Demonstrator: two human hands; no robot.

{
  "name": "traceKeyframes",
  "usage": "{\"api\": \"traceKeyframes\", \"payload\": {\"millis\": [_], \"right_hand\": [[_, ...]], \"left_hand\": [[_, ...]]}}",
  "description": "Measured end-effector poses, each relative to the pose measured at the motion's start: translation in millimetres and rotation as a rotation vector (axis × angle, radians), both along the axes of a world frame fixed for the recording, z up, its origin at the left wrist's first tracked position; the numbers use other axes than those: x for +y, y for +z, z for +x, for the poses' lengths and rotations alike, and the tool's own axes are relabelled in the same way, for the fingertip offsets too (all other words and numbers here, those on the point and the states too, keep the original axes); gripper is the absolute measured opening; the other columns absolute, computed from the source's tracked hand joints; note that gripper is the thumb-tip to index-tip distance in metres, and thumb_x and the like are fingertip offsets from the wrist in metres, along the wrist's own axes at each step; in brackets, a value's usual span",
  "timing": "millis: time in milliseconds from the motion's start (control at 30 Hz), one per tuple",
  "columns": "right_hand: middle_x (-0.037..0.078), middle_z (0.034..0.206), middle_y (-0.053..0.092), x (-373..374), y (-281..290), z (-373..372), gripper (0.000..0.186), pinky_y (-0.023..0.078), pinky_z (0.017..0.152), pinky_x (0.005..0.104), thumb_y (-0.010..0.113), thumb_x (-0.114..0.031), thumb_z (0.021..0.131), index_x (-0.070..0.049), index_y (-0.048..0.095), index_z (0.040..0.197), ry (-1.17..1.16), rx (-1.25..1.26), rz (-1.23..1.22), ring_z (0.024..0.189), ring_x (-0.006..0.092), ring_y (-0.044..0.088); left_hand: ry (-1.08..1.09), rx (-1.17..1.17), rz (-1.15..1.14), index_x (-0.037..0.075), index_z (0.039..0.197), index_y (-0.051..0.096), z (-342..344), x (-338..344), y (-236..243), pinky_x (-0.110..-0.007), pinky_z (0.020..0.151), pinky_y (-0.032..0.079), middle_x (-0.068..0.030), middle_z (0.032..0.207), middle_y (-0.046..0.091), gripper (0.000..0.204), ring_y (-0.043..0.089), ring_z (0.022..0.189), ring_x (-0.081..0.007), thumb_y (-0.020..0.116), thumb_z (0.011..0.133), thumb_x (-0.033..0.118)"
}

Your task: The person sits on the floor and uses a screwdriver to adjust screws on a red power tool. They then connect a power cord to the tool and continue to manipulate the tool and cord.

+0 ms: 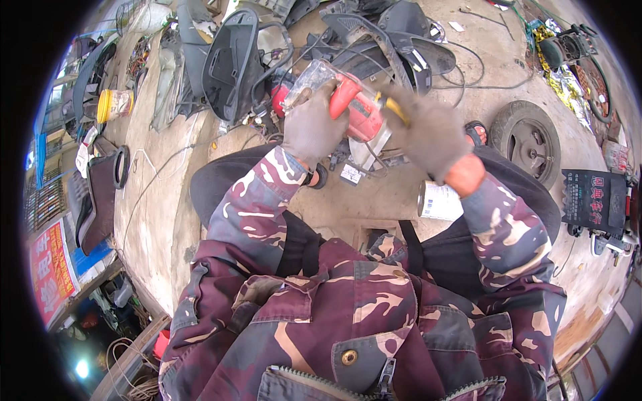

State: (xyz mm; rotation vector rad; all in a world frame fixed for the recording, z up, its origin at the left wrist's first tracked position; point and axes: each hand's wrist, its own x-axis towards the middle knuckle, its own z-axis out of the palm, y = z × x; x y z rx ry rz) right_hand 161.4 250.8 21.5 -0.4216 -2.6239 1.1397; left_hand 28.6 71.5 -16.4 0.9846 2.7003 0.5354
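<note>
My left hand (315,127), in a grey work glove, is closed around a red and clear plastic lamp unit (364,115) that looks like a scooter tail light. Its clear part (314,75) points up and to the left. At the lamp's right side is my right hand (431,134), also gloved and smeared by motion. From its fingers a yellow-handled tool (396,110) sticks out toward the lamp. The tool's tip and exact kind are too blurred to make out.
Black scooter body panels (234,63) and loose cables lie ahead. A white can (440,202) stands by my right knee. Further right are a wheel with a tyre (525,144) and a black mudflap (594,200). A yellow bucket (115,105) sits at the left.
</note>
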Motion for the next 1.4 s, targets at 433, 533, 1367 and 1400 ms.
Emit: {"api": "traceKeyframes", "payload": {"millis": [433,533,1367,1400], "right_hand": [[0.015,0.093,0.075,16.2,-7.5,2.5,0.036,0.055,0.072,0.0351,0.067,-0.029,0.101,-0.013,0.068,0.133,-0.138,0.046,-0.150,0.079,0.0171,0.071],[0.016,0.091,0.073,27.0,-8.4,8.1,0.037,0.054,0.070,0.0326,0.064,-0.029,0.103,-0.010,0.068,0.134,-0.113,0.172,-0.234,0.077,0.0139,0.070],[0.002,0.076,0.065,27.5,1.6,15.5,0.043,0.048,0.057,0.0275,0.059,-0.032,0.104,0.002,0.066,0.129,-0.102,-0.177,-0.806,0.062,0.0085,0.058],[0.000,0.074,0.061,26.1,1.1,15.6,0.041,0.045,0.055,0.0253,0.058,-0.031,0.105,0.002,0.066,0.128,-0.087,-0.157,-0.788,0.060,0.0067,0.053]], "left_hand": [[0.008,0.030,0.062,0.010,0.147,0.054,-0.8,-1.6,-2.1,-0.050,0.092,0.056,-0.0262,0.121,0.070,0.064,0.070,0.107,-0.0443,0.071,0.088,0.028],[0.025,-0.078,0.005,0.011,0.148,0.053,4.2,3.7,0.0,-0.049,0.093,0.056,-0.0247,0.124,0.070,0.065,0.069,0.110,-0.0426,0.071,0.088,0.026],[0.273,-0.810,0.509,-0.001,0.136,0.061,-12.3,-7.9,32.0,-0.022,0.050,0.048,-0.0036,0.089,0.069,0.045,0.065,0.062,-0.0097,0.071,0.094,0.011],[0.271,-0.820,0.482,0.000,0.138,0.059,-13.0,-9.0,34.3,-0.022,0.047,0.044,-0.0035,0.087,0.068,0.046,0.062,0.060,-0.0082,0.070,0.095,0.012]]}}
